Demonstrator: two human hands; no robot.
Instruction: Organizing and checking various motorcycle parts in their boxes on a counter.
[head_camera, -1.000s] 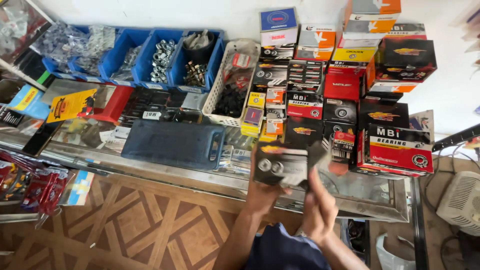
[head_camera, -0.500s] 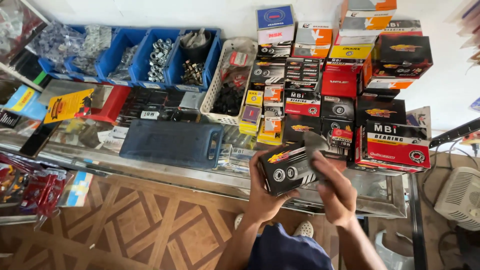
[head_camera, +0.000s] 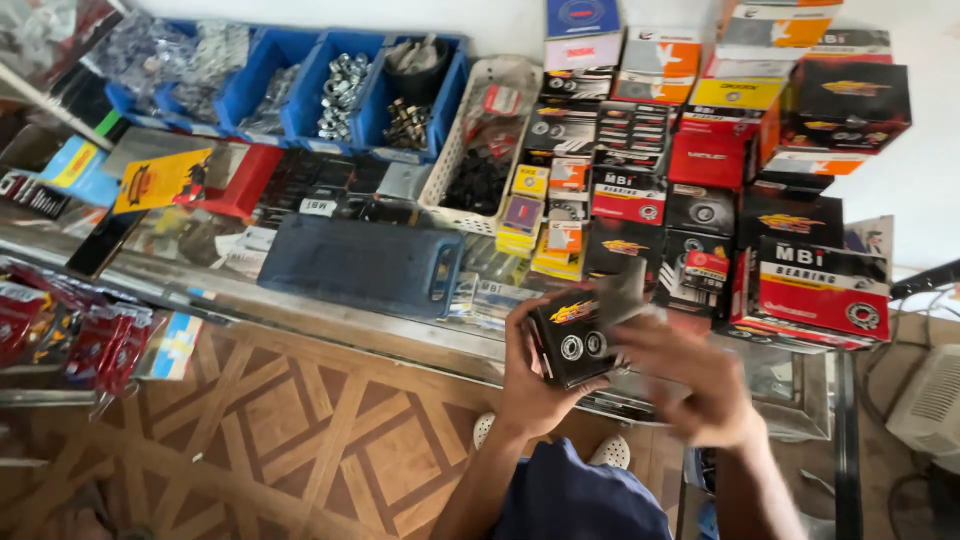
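Two hands over counter's (head_camera: 330, 320) near edge. Left hand (head_camera: 528, 385) fingers wrapped around small black box (head_camera: 572, 340), held tilted. Right hand (head_camera: 690, 385) blurred at box's right side, fingers loosely curled, grip unclear.

Blue bins (head_camera: 300, 75) (bolts inside), white basket (head_camera: 455, 165), dark blue case (head_camera: 365, 265).

Both bare forearms rise from six o'clock, meeting just below centre. The left hand (head_camera: 530, 385) is curled, thumb up its near side, fingers wrapped in a firm grasp. The right hand (head_camera: 690, 385) (blurred) sits at three o'clock of the left, palm down, fingers spread and reaching toward nine o'clock.
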